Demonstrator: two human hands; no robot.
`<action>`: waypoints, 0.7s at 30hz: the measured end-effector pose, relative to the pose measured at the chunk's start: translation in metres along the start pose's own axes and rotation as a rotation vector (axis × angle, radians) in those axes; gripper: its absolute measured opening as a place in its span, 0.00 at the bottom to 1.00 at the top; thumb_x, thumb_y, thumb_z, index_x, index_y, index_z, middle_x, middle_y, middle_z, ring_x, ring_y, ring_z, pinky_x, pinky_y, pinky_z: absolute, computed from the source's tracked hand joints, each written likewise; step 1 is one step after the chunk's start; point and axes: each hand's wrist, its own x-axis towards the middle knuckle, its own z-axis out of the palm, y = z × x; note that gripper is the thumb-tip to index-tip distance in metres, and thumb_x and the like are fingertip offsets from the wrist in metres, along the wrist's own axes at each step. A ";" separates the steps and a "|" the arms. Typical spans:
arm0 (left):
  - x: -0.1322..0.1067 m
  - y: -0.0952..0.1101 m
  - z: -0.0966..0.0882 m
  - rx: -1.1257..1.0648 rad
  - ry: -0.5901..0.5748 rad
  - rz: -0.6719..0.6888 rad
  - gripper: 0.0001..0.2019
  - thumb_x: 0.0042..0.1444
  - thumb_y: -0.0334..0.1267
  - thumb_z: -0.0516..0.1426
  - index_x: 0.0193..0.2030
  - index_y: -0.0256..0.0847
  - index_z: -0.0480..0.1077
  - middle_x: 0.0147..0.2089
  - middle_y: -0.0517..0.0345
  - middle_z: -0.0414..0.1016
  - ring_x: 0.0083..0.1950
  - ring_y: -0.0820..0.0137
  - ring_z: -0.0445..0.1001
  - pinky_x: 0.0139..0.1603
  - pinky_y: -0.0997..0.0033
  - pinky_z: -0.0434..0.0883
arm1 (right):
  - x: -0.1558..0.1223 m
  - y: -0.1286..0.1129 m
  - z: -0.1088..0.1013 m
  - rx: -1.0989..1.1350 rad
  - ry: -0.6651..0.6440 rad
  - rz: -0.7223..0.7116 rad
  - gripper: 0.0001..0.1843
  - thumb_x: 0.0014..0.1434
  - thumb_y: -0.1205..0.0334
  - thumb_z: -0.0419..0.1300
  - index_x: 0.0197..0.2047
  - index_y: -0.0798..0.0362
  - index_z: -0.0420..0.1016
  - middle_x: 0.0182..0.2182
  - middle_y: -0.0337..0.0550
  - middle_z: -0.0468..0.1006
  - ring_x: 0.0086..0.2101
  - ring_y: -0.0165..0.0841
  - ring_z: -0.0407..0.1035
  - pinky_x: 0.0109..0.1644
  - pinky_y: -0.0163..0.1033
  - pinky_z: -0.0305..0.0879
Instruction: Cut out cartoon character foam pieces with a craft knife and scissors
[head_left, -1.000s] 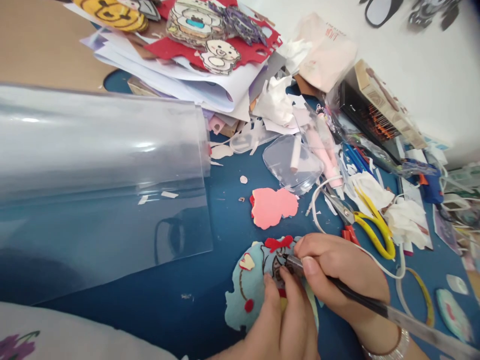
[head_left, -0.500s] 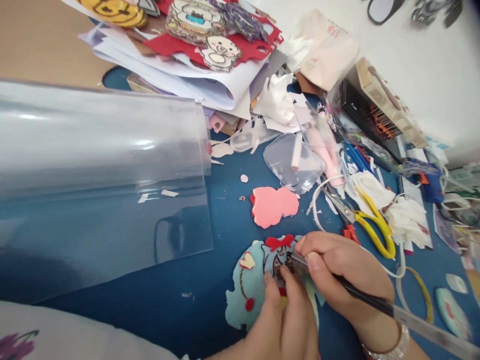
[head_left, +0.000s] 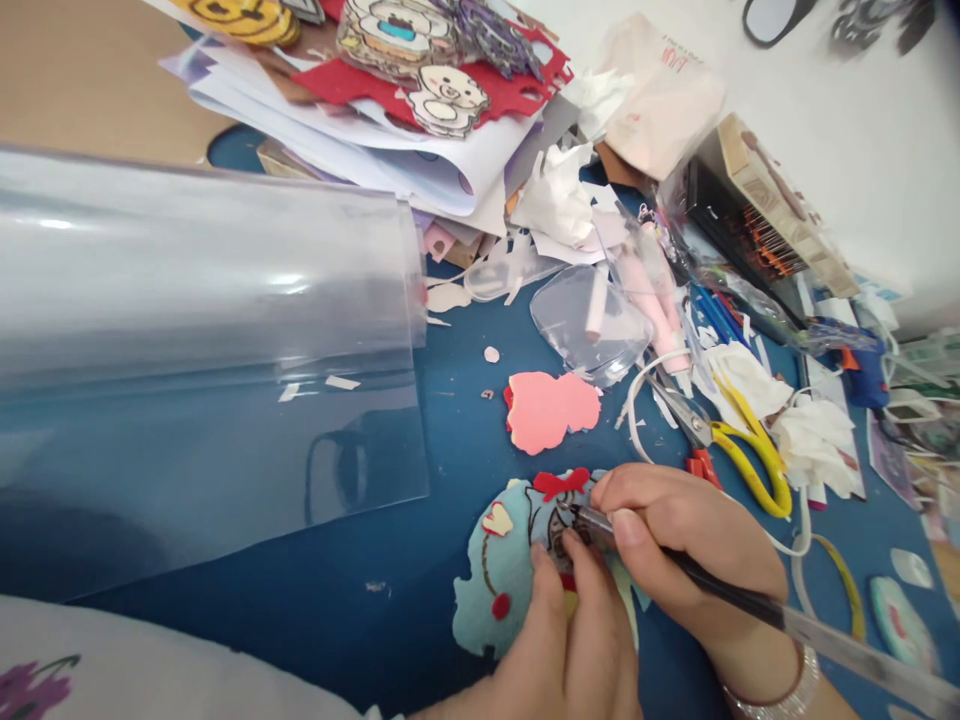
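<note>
A light-blue felt cutout [head_left: 486, 575] lies on the blue table, with a red bow, a cream heart, a red dot and a dark-lined drawing on it. My left hand [head_left: 562, 650] holds it down, its bent fingertips pressing beside the drawing. Pinched in my right hand [head_left: 690, 540] is a pen [head_left: 720, 590] with a black grip and clear barrel. The pen's tip meets the drawing just under the red bow. My hands cover the cutout's right and lower parts. Just beyond it lies a pink cutout [head_left: 551, 412] with red at its edge.
Clear plastic sheeting [head_left: 210, 330] spreads across the left. Yellow-handled scissors [head_left: 750, 455], a white cable [head_left: 634, 410] and crumpled tissue [head_left: 814, 445] lie to the right. A paper stack [head_left: 360, 150] with felt figures stands at the back, near a clear plastic piece [head_left: 585, 335].
The whole view has shifted very slightly. Both hands, the pen and the felt cutout keep nearly the same positions.
</note>
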 end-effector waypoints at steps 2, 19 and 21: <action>0.000 0.000 0.000 0.010 0.009 0.002 0.23 0.60 0.44 0.39 0.53 0.37 0.64 0.53 0.50 0.70 0.51 0.64 0.71 0.47 0.59 0.70 | 0.000 0.000 0.000 0.002 -0.027 0.010 0.14 0.56 0.74 0.48 0.23 0.49 0.62 0.21 0.38 0.74 0.25 0.31 0.72 0.29 0.35 0.72; 0.001 -0.003 -0.001 -0.030 0.016 0.008 0.22 0.60 0.42 0.38 0.52 0.36 0.65 0.51 0.50 0.71 0.50 0.65 0.72 0.46 0.63 0.72 | 0.002 -0.006 0.000 0.019 0.056 0.068 0.14 0.54 0.74 0.48 0.21 0.49 0.60 0.19 0.38 0.74 0.22 0.32 0.73 0.27 0.36 0.73; 0.001 -0.003 -0.001 -0.034 0.014 0.016 0.22 0.60 0.41 0.38 0.53 0.36 0.64 0.51 0.51 0.71 0.50 0.66 0.72 0.46 0.64 0.72 | 0.004 -0.006 -0.002 -0.034 -0.002 0.053 0.14 0.54 0.73 0.47 0.20 0.50 0.62 0.18 0.39 0.74 0.21 0.32 0.73 0.26 0.35 0.73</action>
